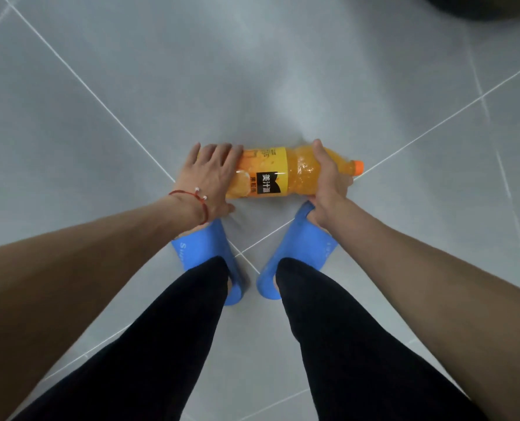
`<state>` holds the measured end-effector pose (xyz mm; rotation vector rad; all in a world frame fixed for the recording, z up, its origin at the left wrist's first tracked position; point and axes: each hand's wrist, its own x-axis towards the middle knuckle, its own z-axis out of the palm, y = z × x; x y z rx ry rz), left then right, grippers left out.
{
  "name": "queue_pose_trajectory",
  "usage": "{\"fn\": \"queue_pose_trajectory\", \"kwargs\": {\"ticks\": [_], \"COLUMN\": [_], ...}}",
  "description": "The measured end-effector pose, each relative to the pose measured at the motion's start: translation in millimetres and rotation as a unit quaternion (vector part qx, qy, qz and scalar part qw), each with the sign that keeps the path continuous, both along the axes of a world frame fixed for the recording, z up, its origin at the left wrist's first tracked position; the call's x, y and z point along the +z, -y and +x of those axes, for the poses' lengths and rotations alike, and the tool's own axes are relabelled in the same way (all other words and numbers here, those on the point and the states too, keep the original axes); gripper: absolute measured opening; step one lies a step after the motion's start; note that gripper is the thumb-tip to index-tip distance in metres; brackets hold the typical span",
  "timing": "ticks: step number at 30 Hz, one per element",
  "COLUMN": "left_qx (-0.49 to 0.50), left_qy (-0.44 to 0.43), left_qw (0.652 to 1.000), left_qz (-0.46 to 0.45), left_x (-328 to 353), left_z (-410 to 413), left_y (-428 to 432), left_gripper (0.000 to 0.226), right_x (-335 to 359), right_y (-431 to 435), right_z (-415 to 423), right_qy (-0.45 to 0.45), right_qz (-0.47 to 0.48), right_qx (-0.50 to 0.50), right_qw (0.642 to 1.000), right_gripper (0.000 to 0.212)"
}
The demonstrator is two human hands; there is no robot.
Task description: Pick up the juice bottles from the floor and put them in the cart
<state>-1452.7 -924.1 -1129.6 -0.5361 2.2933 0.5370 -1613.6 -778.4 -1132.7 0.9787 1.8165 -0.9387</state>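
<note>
Legs bent, arms down: left hand (210,177) clasps the juice bottle (271,174) at its base, fingers spread, and right hand (328,180) curls round its shoulder. It lies sideways, low over the floor (252,86), just ahead of the slippers (198,247). This looks like the pickup. Next comes a level two-handed lift, with the cart out of sight.

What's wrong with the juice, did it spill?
No spill shows. The juice bottle is sideways, not upright, just ahead of the blue slippers, but its orange cap is on and the tiled floor looks dry. The left hand holds its base, the right hand its neck end.

hands (211,177) (328,177) gripping juice bottle (271,174), tiled floor (101,86)
</note>
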Motion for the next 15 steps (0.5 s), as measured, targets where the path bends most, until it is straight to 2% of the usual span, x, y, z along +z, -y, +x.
{"fn": "queue_pose_trajectory", "kwargs": {"ticks": [3, 8, 11, 15], "left_qx": [-0.006, 0.000, 0.048, 0.131], "left_qy": [0.002, -0.003, -0.004, -0.011], "left_qw": [1.000, 1.000, 0.999, 0.991], "left_qz": [-0.003, -0.004, 0.005, 0.028], "left_x": [-14.2, -20.4, -7.6, 39.0], "left_z": [-12.0, -22.8, -11.8, 9.8], "left_y": [-1.5, -1.0, -4.3, -13.1], "left_gripper": [0.126, 0.100, 0.096, 0.096], "right_x": [-8.1, -7.2, 7.1, 49.5], "right_y": [3.0, 4.5, 12.2, 21.8], "right_z": [1.4, -0.2, 2.6, 6.6], "right_qy": [-0.024, -0.029, -0.042, -0.055], "right_qz": [0.029, 0.055, 0.090, 0.090], "right_qx": [-0.012, 0.007, 0.068, 0.136], "right_qw": [0.999, 0.998, 0.993, 0.985], "right_gripper": [0.087, 0.091, 0.097, 0.096]}}
